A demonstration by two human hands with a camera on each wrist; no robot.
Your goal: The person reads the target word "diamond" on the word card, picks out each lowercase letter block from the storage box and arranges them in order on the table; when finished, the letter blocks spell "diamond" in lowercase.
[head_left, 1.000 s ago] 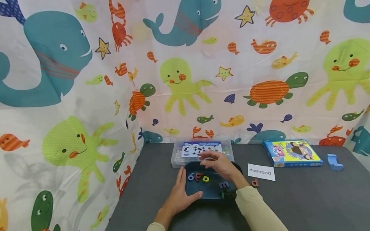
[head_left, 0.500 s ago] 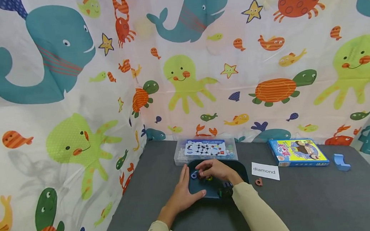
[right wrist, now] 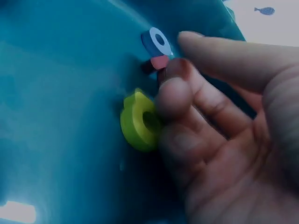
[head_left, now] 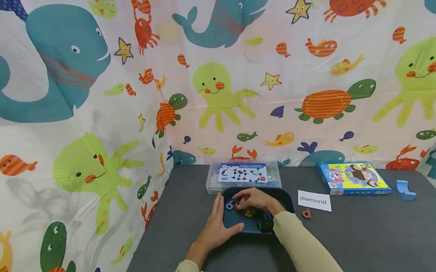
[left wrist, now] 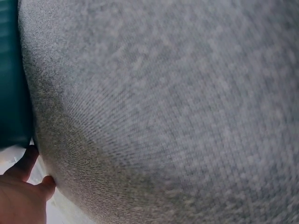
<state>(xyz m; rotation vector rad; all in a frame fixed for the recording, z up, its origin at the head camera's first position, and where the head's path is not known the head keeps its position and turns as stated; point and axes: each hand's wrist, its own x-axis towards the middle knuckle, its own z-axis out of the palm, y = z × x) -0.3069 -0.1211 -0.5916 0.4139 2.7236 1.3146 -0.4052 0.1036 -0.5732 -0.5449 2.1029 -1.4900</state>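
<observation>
A dark teal tray (head_left: 247,225) stands in front of me with several small letters in it. My left hand (head_left: 214,229) lies along its left wall, fingers straight and thumb spread over the near side. Inside the tray, my right hand (head_left: 258,200) has its fingertips on a red letter (right wrist: 160,62), seemingly pinching it; its shape is mostly hidden. A blue ring-shaped letter (head_left: 229,205) lies just left of those fingertips. Close under the right fingers is a yellow letter (right wrist: 138,123) with a round hole. The right wrist partly covers a purple-blue letter.
Right of the tray lie a white card (head_left: 314,200) reading "diamond" and a reddish letter (head_left: 306,214). A clear plastic case (head_left: 242,176) stands behind the tray. Farther right are a blue-and-yellow box (head_left: 354,178) and a light blue curved block (head_left: 405,190).
My right hand has come down and leftward from above the tray, its fingertips now at the red letter. The left hand keeps its place on the tray; the head view has shifted slightly.
</observation>
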